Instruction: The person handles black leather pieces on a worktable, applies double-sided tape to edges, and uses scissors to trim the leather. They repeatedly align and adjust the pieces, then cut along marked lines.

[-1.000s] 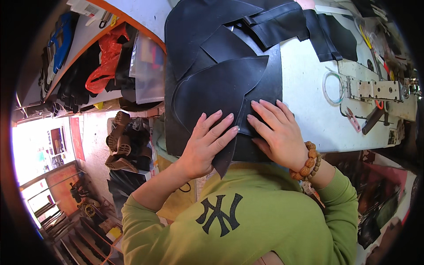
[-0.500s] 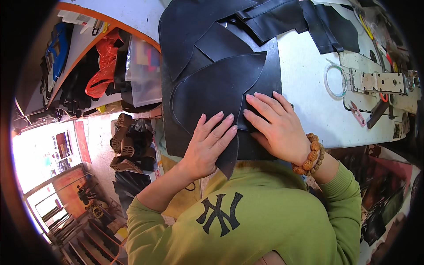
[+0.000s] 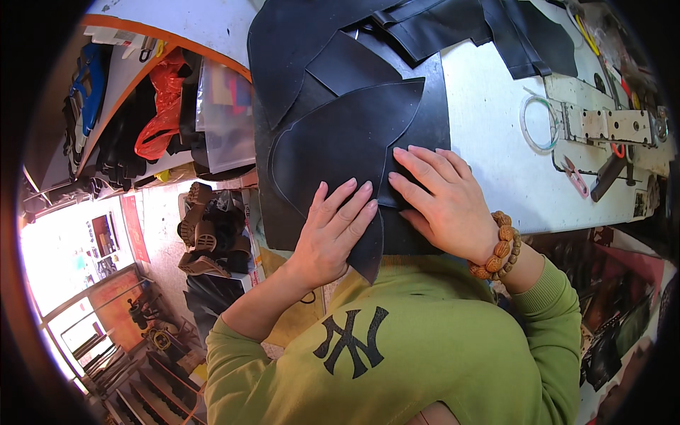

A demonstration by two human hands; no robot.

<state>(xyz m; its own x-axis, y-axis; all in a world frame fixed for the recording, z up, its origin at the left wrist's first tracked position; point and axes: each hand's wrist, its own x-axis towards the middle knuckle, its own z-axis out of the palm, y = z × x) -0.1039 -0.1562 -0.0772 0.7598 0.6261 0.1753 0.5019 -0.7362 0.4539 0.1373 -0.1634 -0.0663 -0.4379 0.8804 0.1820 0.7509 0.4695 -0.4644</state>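
Observation:
A black leather piece [image 3: 333, 145] with a pale line along its curved edge lies in front of me, its narrow lower tail hanging past the board's near edge. My left hand [image 3: 333, 230] rests on its lower part with the fingers stretched out. Palm down, my right hand [image 3: 443, 198] lies beside its right edge, fingers extended and slightly apart, over a second dark layer. Whether that layer is joined to the piece I cannot tell. Beneath everything is a black board [image 3: 438, 134]. A beaded bracelet [image 3: 501, 248] circles my right wrist.
More black leather pieces [image 3: 453, 32] lie across the far side. On the white table [image 3: 489, 163] to the right are thread snips [image 3: 576, 177], a coil of clear tubing [image 3: 539, 124] and a metal sewing machine part [image 3: 609, 126]. A cluttered shelf with a red bag [image 3: 161, 106] stands left.
The view has shifted slightly, so the table and leather sit a little further left. Both hands stay almost where they were on the leather.

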